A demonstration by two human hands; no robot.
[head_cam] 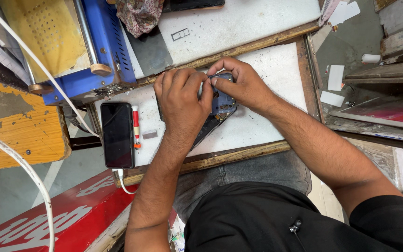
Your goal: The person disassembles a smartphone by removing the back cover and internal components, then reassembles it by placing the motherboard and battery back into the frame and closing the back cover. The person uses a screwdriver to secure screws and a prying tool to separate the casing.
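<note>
An opened dark phone (221, 108) with its blue inner frame showing lies tilted on the white work board (276, 70). My left hand (180, 100) covers the phone's left side and grips it, fingers curled over the top edge. My right hand (241, 84) comes in from the right, its thumb and forefinger pinched at the phone's upper edge, close against my left fingertips. What the fingertips pinch is too small to tell.
A second black phone (117, 135) lies screen-up at the left with a white cable (122, 182) plugged in. A red-handled screwdriver (136, 127) lies beside it. A blue machine (94, 46) stands behind, and a yellow stool (19, 121) is further left.
</note>
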